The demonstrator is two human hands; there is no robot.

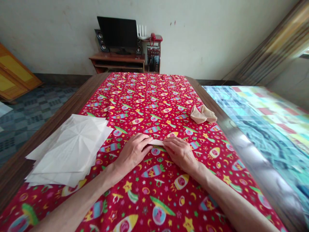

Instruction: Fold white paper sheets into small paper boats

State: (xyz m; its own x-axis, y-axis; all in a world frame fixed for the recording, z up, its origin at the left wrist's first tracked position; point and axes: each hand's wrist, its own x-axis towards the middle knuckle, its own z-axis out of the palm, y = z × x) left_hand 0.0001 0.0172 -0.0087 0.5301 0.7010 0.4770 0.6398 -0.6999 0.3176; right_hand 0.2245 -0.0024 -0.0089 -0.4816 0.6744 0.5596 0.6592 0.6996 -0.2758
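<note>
A narrow folded strip of white paper [156, 142] lies across the middle of the red patterned cloth [154, 172]. My left hand [137, 146] pinches its left end between thumb and fingers. At the other end, the fingers of my right hand [180, 151] are closed over the strip, so that end is hidden. Left of my hands is a loose stack of white paper sheets [72, 145]; the top one has creases spreading from its centre. Beyond my right hand, near the cloth's right edge, sits a folded cream paper shape [203, 114].
The cloth covers a long table with a dark wooden edge [218, 111]. To the right stands a bed with a coloured checked cover [260, 112]. Against the far wall, a small desk [118, 58] carries a monitor [117, 33], speakers and a red telephone [156, 37].
</note>
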